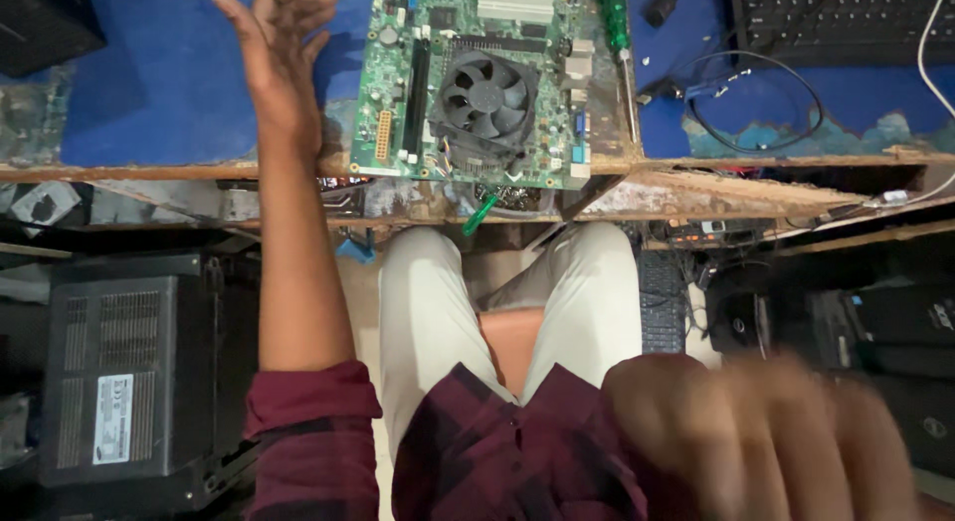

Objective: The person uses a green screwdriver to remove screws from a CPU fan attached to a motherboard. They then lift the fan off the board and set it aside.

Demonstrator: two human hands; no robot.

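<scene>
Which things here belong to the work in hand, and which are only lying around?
In hand:
- green motherboard with black cooler fan
- left hand, open beside it
- right hand, blurred, near the camera

Lying about:
- green-handled screwdriver
- black cable loop
- keyboard
- black computer case

The person wears a dark maroon plaid shirt with faint darker checks and small buttons down the front placket. Behind the left hand (284, 58) the sleeve is rolled to about the elbow in a thick cuff, leaving the forearm bare. Light cream trousers cover both legs. The right hand (766, 436) shows only as a blur, without rings.
</scene>
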